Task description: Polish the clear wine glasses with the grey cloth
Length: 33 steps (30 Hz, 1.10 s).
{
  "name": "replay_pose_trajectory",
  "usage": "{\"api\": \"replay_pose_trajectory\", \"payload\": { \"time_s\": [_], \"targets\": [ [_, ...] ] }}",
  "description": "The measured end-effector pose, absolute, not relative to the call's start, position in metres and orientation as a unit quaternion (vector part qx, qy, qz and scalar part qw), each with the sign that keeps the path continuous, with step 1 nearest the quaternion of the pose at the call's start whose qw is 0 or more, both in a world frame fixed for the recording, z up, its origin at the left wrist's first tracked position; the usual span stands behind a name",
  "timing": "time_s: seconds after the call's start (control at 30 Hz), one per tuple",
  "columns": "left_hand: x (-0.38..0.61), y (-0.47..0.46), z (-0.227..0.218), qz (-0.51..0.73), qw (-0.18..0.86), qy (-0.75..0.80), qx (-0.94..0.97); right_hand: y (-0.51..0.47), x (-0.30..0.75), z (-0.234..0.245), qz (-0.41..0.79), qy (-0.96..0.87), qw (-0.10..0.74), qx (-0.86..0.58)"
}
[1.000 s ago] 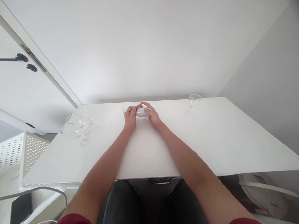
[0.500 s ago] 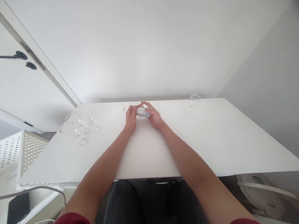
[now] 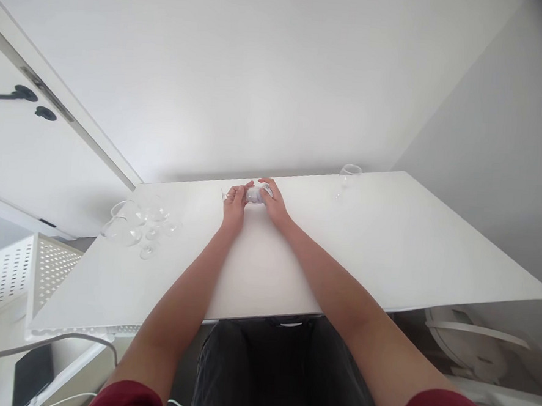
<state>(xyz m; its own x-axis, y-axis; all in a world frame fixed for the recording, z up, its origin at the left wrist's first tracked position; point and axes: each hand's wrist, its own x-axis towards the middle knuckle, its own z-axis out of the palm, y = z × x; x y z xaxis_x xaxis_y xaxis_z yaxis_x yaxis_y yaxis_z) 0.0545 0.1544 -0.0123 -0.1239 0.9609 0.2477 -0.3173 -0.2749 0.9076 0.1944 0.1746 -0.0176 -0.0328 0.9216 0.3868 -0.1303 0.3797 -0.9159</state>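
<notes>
A clear stemmed glass (image 3: 255,195) lies on its side near the far edge of the white table (image 3: 387,247), its foot pointing left. My left hand (image 3: 233,208) is closed, fingers pinched on the stem. My right hand (image 3: 275,206) is curled around the bowl, where something pale grey, perhaps a cloth, shows; I cannot tell exactly what it is. Both forearms stretch out across the table from red sleeves.
Several clear stemmed glasses (image 3: 134,226) stand grouped at the table's left side. One more glass (image 3: 348,174) stands at the far right. A white perforated cart (image 3: 9,273) and a cable (image 3: 60,339) are at lower left, a door handle (image 3: 15,94) upper left, a white round seat (image 3: 473,344) lower right.
Both hands stay on the lying glass. My right fingers have shifted a little over the bowl. The view has tipped slightly, so everything sits a bit higher and to the left.
</notes>
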Motion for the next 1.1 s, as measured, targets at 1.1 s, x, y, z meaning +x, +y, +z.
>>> {"api": "replay_pose_trajectory", "payload": {
  "time_s": [1.1],
  "targets": [
    [0.049,0.147,-0.011,0.378,0.675,0.346,0.531,0.178,0.229,-0.006,0.427,-0.515,0.66,-0.341]
  ]
}}
